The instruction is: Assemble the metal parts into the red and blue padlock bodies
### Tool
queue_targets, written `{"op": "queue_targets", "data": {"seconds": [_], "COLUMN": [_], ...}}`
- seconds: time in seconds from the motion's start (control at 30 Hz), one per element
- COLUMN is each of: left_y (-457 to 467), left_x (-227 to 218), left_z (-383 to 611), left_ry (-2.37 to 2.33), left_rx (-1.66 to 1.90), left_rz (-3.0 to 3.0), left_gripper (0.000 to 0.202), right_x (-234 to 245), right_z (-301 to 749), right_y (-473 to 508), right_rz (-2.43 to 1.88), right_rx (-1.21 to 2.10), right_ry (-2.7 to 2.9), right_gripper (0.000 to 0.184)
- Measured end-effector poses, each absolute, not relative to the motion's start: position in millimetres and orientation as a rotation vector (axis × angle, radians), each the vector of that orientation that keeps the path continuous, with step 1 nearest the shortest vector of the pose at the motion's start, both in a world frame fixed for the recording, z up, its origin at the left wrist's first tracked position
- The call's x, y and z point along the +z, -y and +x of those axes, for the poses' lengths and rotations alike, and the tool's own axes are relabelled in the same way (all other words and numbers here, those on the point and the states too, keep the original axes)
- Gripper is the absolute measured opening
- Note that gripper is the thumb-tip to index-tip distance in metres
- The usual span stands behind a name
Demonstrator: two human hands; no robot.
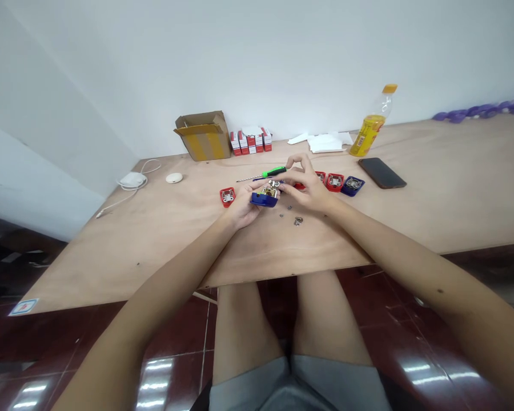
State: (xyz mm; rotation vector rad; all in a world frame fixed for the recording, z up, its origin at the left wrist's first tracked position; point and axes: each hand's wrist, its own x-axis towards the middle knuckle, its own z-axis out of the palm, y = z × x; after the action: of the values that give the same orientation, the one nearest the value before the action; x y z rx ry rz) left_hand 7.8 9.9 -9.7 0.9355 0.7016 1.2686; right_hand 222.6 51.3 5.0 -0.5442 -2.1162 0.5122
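Observation:
My left hand is closed around a blue casing with shiny metal fittings inside its open side. Right over that casing, the thumb and fingers of my right hand pinch a small metal piece against or just above the fittings. Behind the hands lies a screwdriver with a green and black handle. A red casing with metal inside rests left of my left hand. To the right of my right hand, another red casing and a blue one stand in a row, partly hidden.
Small metal parts lie on the wooden table. Along the wall stand an open cardboard box, small red-and-white boxes, white papers and a yellow-labelled bottle. A phone lies right; a white cable lies left.

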Motion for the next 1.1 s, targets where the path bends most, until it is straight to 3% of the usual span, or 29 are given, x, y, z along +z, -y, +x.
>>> {"op": "queue_targets", "data": {"seconds": [0.53, 0.73, 1.1], "left_y": [-5.9, -17.8, -17.5], "left_x": [-6.1, -11.0, -13.4], "left_z": [12.6, 7.8, 4.4], "left_ry": [-0.756, -0.817, -0.877], "left_rx": [1.305, 1.440, 1.446], "left_rz": [0.946, 0.907, 0.981], "left_gripper": [0.036, 0.031, 0.041], "right_x": [10.5, 1.3, -2.8], "right_z": [225.1, 241.0, 261.2], "right_y": [-56.3, -80.5, -92.6], "right_rz": [-0.469, -0.535, -0.564], "right_rx": [0.414, 0.256, 0.412], "right_ry": [2.153, 2.512, 2.675], "right_gripper": [0.011, 0.014, 0.018]}}
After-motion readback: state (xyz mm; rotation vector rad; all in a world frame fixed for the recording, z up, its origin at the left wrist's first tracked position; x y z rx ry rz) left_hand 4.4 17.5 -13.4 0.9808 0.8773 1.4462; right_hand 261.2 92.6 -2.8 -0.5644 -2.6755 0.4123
